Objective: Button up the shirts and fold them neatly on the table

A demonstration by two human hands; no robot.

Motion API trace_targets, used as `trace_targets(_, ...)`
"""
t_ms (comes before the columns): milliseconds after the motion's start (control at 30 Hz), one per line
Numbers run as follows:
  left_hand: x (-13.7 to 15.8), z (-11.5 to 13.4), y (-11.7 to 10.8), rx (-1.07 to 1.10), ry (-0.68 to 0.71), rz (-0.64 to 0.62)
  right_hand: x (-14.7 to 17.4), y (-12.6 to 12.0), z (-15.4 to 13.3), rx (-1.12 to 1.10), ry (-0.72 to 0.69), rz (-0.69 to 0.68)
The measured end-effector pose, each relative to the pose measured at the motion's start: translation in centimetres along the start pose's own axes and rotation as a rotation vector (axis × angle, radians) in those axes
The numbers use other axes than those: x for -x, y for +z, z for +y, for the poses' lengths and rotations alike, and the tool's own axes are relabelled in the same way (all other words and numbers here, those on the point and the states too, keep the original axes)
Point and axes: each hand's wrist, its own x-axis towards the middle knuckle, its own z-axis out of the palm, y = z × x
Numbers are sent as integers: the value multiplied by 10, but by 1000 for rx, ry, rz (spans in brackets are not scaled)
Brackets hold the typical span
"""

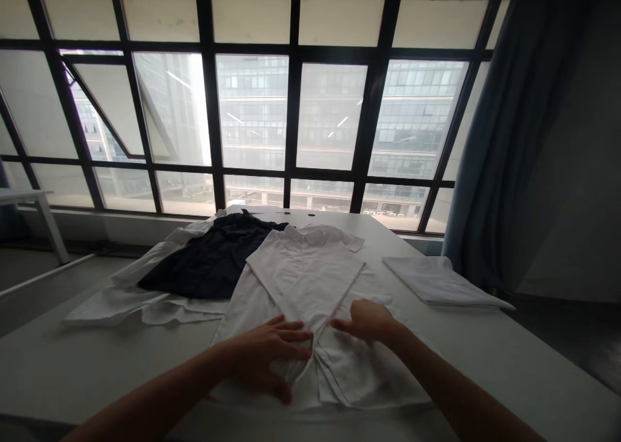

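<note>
I have the left hand (274, 354) spread open and the right hand (369, 320) half curled on the white shirt (310, 267) atop the table (490, 348) (I can't tell remotely if either pinches), and uneven dragging could crease it.

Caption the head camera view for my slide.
Left hand and right hand on a white shirt, between a dark garment and folded white cloth.
</note>
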Motion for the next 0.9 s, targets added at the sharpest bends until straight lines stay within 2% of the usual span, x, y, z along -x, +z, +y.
trace_targets(100, -4, 5, 3, 5, 24, 72, 11, -12, 11, -98, -21, -318)
trace_targets(167, -7, 8, 5, 4, 61, 142, 14, -16, 15, -194, -41, -401)
trace_targets(267, -10, 11, 6, 2, 106, 214, 14, -18, 20, -381, -85, -374)
trace_targets(367, -10, 11, 7, -12, 97, 221, 12, -19, 25, -483, -79, -350)
trace_targets(633, -5, 6, 11, -123, 0, 239, 11, -16, 29, -441, -14, -464)
trace_targets(767, -2, 11, 3, -52, -42, 318, 9, -19, 38, -488, -76, -485)
trace_targets(900, -2, 10, 0, 54, -68, 291, 3, -17, 46, -395, -6, -473)
